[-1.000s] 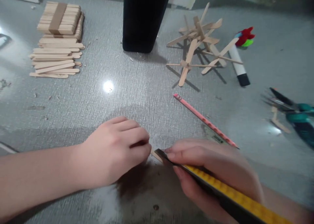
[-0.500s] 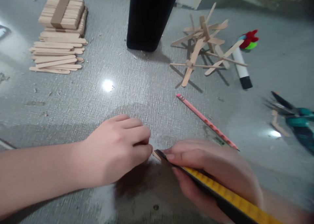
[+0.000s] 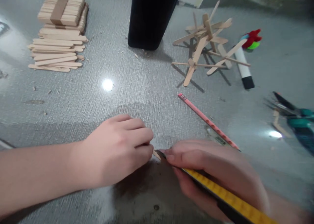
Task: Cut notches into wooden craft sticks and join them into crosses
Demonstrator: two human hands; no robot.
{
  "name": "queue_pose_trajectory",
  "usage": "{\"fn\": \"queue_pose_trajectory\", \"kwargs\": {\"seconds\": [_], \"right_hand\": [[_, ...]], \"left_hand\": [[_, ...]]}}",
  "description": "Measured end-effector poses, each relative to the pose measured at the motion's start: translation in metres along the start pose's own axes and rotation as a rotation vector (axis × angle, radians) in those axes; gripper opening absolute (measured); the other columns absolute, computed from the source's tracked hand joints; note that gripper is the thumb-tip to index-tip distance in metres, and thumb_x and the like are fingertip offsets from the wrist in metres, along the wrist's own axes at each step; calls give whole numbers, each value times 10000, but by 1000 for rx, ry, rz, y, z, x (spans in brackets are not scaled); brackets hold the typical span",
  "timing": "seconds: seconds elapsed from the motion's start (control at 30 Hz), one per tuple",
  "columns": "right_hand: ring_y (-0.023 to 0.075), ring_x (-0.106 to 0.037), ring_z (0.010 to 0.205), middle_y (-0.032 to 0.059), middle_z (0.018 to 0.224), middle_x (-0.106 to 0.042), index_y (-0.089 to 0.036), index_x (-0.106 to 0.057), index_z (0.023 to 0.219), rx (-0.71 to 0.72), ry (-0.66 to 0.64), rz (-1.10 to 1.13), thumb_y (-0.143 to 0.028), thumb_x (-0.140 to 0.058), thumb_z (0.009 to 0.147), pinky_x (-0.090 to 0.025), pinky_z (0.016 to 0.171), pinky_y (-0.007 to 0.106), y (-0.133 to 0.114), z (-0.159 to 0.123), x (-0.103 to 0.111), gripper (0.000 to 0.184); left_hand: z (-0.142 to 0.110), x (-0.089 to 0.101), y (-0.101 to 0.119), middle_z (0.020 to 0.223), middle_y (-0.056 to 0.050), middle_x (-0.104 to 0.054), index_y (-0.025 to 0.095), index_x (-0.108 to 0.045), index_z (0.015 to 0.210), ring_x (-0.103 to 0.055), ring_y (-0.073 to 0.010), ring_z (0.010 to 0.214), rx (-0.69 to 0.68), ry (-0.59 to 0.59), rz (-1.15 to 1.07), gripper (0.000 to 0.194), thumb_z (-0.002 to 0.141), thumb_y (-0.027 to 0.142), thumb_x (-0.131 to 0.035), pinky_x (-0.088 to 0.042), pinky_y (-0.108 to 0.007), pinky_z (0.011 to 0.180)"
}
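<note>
The left hand (image 3: 122,152), fingers curled in and closed, appears to pin a small wooden stick (image 3: 157,155) against the tabletop (image 3: 137,86), only its end showing, while the right hand (image 3: 211,165) is wrapped around a yellow-and-black cutter (image 3: 218,192), its dark tip at that end. The step in hand looks like trimming the stick — the next move calls for steady pressure, with the left fingertips clear of the edge.

Grey surface (image 3: 98,106). From centre: wooden sticks (image 3: 61,31), stacked and loose, 10 o'clock; black box (image 3: 152,18), 12; stick frame (image 3: 208,29), 1; white marker (image 3: 244,72), 2; teal-handled pliers (image 3: 297,122), 3. Left hand (image 3: 122,148), 7, holding thin stick (image 3: 156,155); right hand (image 3: 213,168), 5, gripping yellow-and-black knife (image 3: 220,192), blade (image 3: 160,153) at stick.
</note>
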State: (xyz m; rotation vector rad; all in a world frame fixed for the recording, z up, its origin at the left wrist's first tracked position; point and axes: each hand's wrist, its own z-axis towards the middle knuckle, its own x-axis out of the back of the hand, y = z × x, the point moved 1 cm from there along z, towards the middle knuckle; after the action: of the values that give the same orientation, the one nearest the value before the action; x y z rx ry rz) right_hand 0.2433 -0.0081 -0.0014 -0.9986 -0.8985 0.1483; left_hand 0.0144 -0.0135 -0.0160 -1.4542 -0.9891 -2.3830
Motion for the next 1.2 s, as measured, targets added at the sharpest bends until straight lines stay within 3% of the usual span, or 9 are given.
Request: {"fn": "queue_pose_trajectory", "kwargs": {"seconds": [0.3, 0.43, 0.63, 0.8, 1.03, 1.2], "right_hand": [[126, -517, 535, -30, 665, -588, -252, -524, 973, -42, -56, -5, -47, -540, 860, -453, 516, 267, -4, -1, 0, 234], [127, -542, 533, -27, 665, -610, -255, -520, 987, -31, -53, 5, -30, -516, 847, -469, 502, 265, -3, -4, 0, 264], [132, -680, 601, -12, 742, -702, -248, -570, 1048, -16, 25, -16, 25, -536, 824, -579, 563, 256, -4, -1, 1, 355], [144, -691, 580, -12, 722, -714, -265, -565, 1045, -18, 16, -33, 8, -525, 838, -587, 525, 271, -4, 2, 1, 345], [136, -720, 591, -7, 759, -737, -253, -580, 1004, -53, 139, -107, -13, -537, 823, -613, 568, 258, -8, -2, -2, 304], [150, -736, 615, 3, 778, -750, -259, -589, 1031, -55, 121, -123, -19, -551, 828, -620, 559, 264, -12, -2, -2, 317]], "left_hand": [[1, 0, 3, 809, -21, -659, 155, -734, 945, -583, -194, 809, 26, -4, 18, 346, 1055, 158, -406, -400, -367, 697], [0, 1, 1, 834, -27, -677, 162, -732, 955, -592, -191, 821, 26, -13, 12, 321, 1060, 174, -429, -399, -358, 693], [0, -1, 0, 838, -28, -679, 171, -722, 928, -593, -190, 819, 23, 11, -4, 320, 1044, 146, -424, -399, -360, 692], [1, -2, 0, 834, -35, -664, 170, -718, 887, -576, -186, 800, 25, 13, -13, 353, 1056, 159, -409, -398, -353, 695], [-2, 0, 0, 920, -59, -686, 162, -701, 912, -589, -182, 831, 58, 5, -7, 359, 1051, 129, -371, -427, -346, 717], [-1, 2, -1, 933, -56, -687, 161, -713, 958, -594, -181, 829, 89, -1, -41, 311, 995, 73, -417, -444, -337, 722]]}}
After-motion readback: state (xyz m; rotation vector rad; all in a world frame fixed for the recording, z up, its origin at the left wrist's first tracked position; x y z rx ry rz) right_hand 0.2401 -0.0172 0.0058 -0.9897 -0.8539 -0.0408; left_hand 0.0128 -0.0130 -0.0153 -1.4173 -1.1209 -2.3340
